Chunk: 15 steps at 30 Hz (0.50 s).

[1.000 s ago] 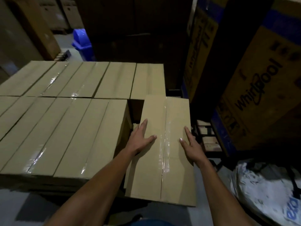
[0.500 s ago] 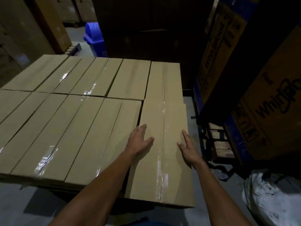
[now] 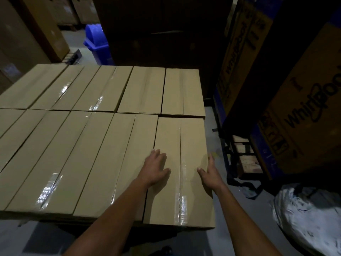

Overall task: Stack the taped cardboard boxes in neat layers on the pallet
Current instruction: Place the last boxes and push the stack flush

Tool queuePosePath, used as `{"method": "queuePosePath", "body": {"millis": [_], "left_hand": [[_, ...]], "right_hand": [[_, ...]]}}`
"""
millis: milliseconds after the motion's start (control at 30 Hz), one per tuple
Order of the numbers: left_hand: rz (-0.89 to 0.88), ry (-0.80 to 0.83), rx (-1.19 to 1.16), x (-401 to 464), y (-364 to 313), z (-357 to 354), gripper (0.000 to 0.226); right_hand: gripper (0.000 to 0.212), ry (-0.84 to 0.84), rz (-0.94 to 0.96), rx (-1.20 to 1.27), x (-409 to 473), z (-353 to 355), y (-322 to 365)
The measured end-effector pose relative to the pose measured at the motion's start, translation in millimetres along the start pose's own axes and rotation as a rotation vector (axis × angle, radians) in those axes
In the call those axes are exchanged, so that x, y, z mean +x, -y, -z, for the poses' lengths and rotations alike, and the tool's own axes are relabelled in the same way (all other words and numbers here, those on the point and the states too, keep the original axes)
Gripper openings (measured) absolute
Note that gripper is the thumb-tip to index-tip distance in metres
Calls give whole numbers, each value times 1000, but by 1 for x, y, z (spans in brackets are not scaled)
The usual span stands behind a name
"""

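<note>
A long taped cardboard box (image 3: 184, 141) lies flat at the right end of the near row, level with its neighbours. My left hand (image 3: 156, 168) rests flat on its top near the left edge, fingers straight. My right hand (image 3: 209, 172) lies on the box's right side, fingers reaching along the right edge, thumb on top. Several more taped boxes (image 3: 77, 145) fill the near row, and a second row (image 3: 144, 89) lies behind. The pallet beneath is hidden.
Tall Whirlpool cartons (image 3: 304, 111) lean close on the right, with an empty wooden pallet (image 3: 243, 156) under them. A white bag (image 3: 310, 215) lies on the floor at lower right. A blue bin (image 3: 96, 41) and more cartons (image 3: 27, 34) stand behind.
The box slid forward and left into the gap at the row's right end and now sits flush with the layer. Both hands stayed on top of it.
</note>
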State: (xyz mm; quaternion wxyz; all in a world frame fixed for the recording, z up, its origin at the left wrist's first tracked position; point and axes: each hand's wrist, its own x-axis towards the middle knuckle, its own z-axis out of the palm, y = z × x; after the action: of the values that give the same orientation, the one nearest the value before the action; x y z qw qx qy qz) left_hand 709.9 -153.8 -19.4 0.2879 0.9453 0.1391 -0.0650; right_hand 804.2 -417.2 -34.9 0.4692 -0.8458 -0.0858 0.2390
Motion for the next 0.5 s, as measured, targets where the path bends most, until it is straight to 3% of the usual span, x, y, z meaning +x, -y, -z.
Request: {"method": "queuePosePath", "body": {"millis": [267, 500], "left_hand": [[-29, 71, 157, -43, 29, 2, 92], [-78, 146, 247, -99, 42, -7, 117]], "right_hand": [[82, -43, -75, 51, -40, -17, -10], [91, 18, -110, 46, -82, -19, -19]]}}
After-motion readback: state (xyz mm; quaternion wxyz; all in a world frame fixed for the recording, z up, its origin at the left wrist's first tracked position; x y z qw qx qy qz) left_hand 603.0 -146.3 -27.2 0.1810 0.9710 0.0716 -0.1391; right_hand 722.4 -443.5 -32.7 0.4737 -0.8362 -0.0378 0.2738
